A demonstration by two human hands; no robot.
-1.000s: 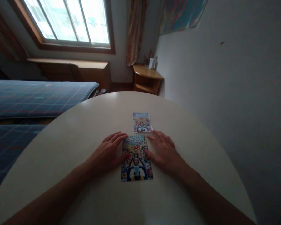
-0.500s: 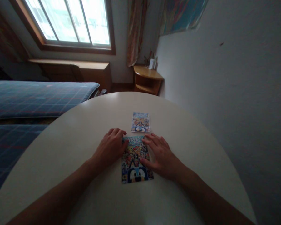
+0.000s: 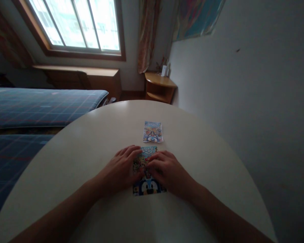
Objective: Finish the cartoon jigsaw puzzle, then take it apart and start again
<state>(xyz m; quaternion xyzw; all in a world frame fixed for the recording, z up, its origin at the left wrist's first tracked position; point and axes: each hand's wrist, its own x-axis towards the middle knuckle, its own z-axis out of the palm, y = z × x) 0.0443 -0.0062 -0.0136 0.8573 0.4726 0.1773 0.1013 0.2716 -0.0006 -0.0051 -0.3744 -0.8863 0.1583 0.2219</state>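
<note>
A colourful cartoon picture sheet (image 3: 150, 186) with a large blue dog face along its bottom lies flat on the table. My left hand (image 3: 124, 166) rests over its left side, fingers stretched toward the top edge and thumb on the picture. From the right, my right hand (image 3: 166, 170) reaches over the middle, with its fingers loosely bent and the tips on the surface. Both hands hide parts of the sheet. Just beyond it lies a smaller paper print (image 3: 153, 132) of what looks like the same picture, untouched and slightly curled at its lower edge.
The round white table (image 3: 111, 128) fills the foreground. A bed with a blue checked mattress (image 3: 45, 104) stands at the left, and a white wall (image 3: 243, 101) is close on the right. Behind are a wooden corner shelf (image 3: 160, 80), a desk (image 3: 101, 71) and a window (image 3: 76, 23).
My right hand has moved left and its fingers have bent over the middle of the sheet. The left hand has shifted slightly right and nearer, its thumb now lower on the picture.
</note>
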